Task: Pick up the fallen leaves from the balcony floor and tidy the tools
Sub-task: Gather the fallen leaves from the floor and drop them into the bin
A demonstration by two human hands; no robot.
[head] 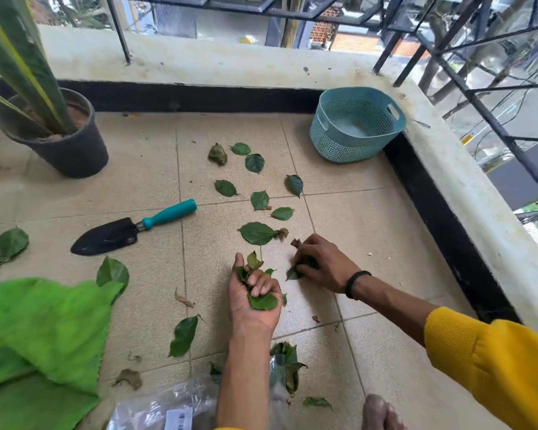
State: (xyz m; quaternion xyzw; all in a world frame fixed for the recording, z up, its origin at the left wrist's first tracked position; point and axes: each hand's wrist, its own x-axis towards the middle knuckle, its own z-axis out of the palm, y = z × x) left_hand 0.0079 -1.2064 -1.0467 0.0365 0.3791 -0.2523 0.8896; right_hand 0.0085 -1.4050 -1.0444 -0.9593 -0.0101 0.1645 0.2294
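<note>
Palm-up, left hand (255, 301) with fingers (261, 285) curled over gathered leaves (263, 301); right hand (322, 265) palm-down, pinching another leaf (293, 273).

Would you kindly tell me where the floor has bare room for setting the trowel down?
Bare tiles lie between the pot and the trowel, and right of the hands beside the black skirting. The middle, from the basket down to the hands, is crowded with leaves.

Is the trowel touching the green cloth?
Apart. The head view shows bare floor tile between the trowel blade and the green cloth lying nearer the person.
</note>
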